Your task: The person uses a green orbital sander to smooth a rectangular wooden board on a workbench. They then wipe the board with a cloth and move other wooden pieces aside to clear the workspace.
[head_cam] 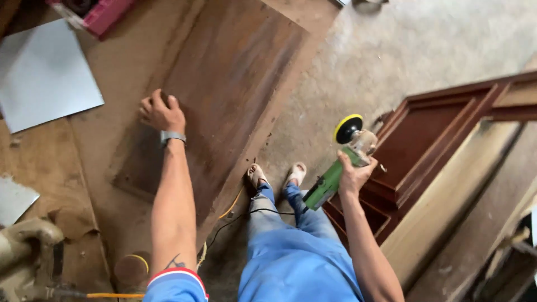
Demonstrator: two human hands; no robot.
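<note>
A green grinder (329, 184) with a black, yellow-rimmed pad (348, 128) is showing at right. A streaky brown panel (224, 84) is lying far left, beside a grey sheet (45, 78) and a pink box (106, 14). Blue trousers (296, 251) are filling the near centre; a reddish-brown door (425, 140) is leaning right.

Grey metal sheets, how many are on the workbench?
2: one large grey sheet at the workbench's far left, one smaller sheet cut off at the left edge. More may lie out of frame.

my left arm reaches straight ahead, left hand (162, 113) pressed palm down, fingers curled (watch on the wrist). my right arm bends upward at my side, right hand (353, 174) clenched in a full grip.
</note>
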